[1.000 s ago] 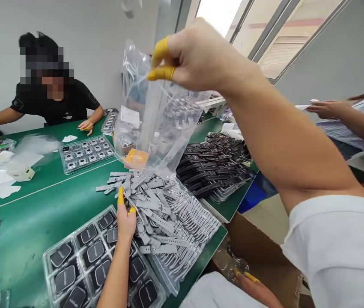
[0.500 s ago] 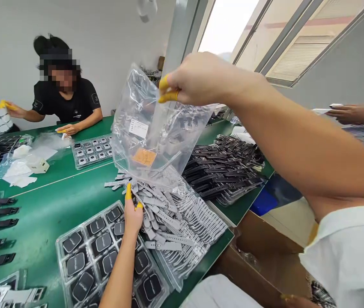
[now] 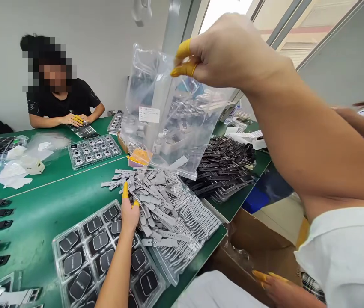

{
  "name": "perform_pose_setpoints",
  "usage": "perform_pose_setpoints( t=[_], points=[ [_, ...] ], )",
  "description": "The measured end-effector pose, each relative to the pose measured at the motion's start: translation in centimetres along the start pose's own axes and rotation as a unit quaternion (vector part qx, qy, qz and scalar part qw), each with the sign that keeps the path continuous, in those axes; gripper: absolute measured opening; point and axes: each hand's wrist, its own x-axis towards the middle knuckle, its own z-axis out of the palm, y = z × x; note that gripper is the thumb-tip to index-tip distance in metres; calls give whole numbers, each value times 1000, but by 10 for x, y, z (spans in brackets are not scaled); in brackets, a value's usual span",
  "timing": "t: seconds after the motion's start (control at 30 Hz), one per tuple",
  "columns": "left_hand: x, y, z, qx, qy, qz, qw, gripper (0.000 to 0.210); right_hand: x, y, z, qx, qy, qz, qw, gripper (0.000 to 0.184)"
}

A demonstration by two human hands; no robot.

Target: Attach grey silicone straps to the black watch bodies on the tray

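Above the grey strap pile (image 3: 158, 205), the right hand (image 3: 222, 55) pinches the clear bag (image 3: 169, 128) shut between fingertips; the left hand (image 3: 129, 214) is at the pile's left edge, though whether it grips a strap I cannot tell; the bag's bottom hangs by the pile's far side and, if swung, could scatter loose straps.
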Motion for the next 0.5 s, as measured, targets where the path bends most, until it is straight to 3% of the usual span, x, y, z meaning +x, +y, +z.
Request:
perform_pose_setpoints(
  t=[0.13,0.2,0.27,0.4,0.5],
  points=[
    [0,1,0,-6,6,-4,1000,84,-1,0,-2,39,28,-22,999,49],
    [0,1,1,-5,6,-13,1000,84,-1,-1,-1,71,59,-31,995,35],
    [0,3,0,-4,5,-23,1000,84,1,-4,0,84,42,-51,994,19],
    [0,9,-2,-12,0,-23,1000,87,7,-11,-1,89,32,-34,995,22],
    [0,14,-3,-15,-19,-15,1000,91,13,-9,-8,81,-1,-37,996,13]
  ],
)
